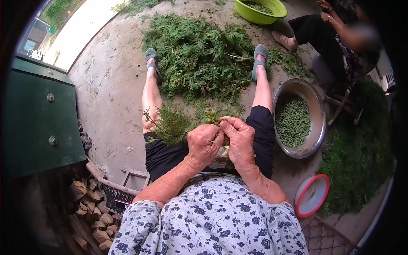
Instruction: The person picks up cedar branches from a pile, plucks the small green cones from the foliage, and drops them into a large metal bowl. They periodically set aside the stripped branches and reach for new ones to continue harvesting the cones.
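My left hand [203,144] is closed around the stem of an evergreen sprig [172,125], whose leafy part sticks out to the left over my knee. A small cluster of yellowish-green cones [211,117] shows just above the fingers. Close beside it, my right hand [239,138] has its thumb and forefinger pinched together at the cluster. What lies between those fingertips is hidden. Both hands meet above my lap. To the right of my leg stands a metal basin [319,131] holding many small green cones [293,123].
A heap of cut evergreen branches [199,59] lies between my feet. Beyond it is a green basin [255,17] with cones. Another person [331,46] sits at upper right. A red-rimmed bowl [326,191] stands at lower right, firewood [95,212] at lower left, a green metal cabinet [38,123] at left.
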